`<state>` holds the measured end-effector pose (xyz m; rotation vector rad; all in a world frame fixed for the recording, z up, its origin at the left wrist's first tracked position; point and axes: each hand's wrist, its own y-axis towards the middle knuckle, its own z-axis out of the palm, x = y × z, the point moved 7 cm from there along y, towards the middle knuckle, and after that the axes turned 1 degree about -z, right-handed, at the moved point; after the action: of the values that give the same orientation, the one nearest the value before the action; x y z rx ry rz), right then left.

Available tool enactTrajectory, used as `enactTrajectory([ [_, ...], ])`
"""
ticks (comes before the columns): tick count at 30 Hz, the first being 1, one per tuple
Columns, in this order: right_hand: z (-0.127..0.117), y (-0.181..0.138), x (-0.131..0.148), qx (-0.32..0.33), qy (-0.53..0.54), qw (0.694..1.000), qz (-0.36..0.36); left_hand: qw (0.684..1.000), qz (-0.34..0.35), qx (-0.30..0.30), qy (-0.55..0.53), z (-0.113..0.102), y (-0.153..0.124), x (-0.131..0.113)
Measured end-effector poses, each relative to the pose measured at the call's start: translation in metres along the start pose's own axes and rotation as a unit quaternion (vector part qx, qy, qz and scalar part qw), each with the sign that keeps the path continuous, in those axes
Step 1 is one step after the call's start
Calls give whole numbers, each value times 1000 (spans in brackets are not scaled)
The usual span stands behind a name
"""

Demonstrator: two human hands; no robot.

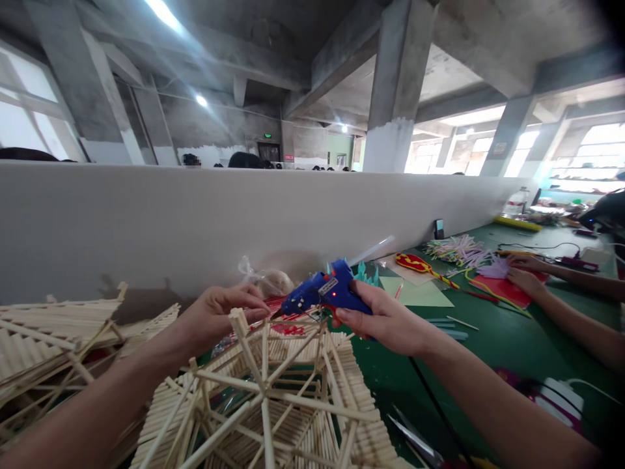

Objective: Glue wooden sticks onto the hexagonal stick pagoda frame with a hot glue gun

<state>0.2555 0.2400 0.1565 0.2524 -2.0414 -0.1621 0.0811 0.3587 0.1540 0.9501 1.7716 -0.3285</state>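
– At the near edge of the green counter (488, 339), what lay under the two hands?

– A stick frame (273, 397), a spoked dome of pale wooden sticks, sat right in front of the person, with its hub low in the middle of the view. A second stick piece (49, 332) rested just beside it on the left, close to the white partition (195, 221).

– And the right hand (390, 322)?

– Its fingers were wrapped tight round the handle of a blue glue gun (322, 292). The gun was held above the far rim of the frame with its nozzle pointing left. A small red light glowed on its side and a clear glue stick (374, 249) poked out of the back. A black cable (434, 404) ran from under the hand down toward the person.

– What about the left hand (219, 312)?

– It hovered over the frame's far-left rim, fingers drawn together close to the nozzle and to the top of one upstanding stick. Whether they actually nipped that stick, I could not tell.

– Anything else nearby?

– A crumpled plastic bag (263, 280) lay behind the gun, by the partition. Further right were a pale green sheet (415, 294) and a heap of coloured strips (456, 251). A co-worker's two hands (525, 280) rested on a red sheet (508, 293). Metal blades (415, 443) lay near the bottom edge.
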Motion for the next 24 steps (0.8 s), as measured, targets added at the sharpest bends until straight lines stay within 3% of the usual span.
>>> enactTrajectory([
  [24, -1, -2, 1, 3, 15, 1000, -7, 1000, 1, -4, 9, -2, 0, 2],
])
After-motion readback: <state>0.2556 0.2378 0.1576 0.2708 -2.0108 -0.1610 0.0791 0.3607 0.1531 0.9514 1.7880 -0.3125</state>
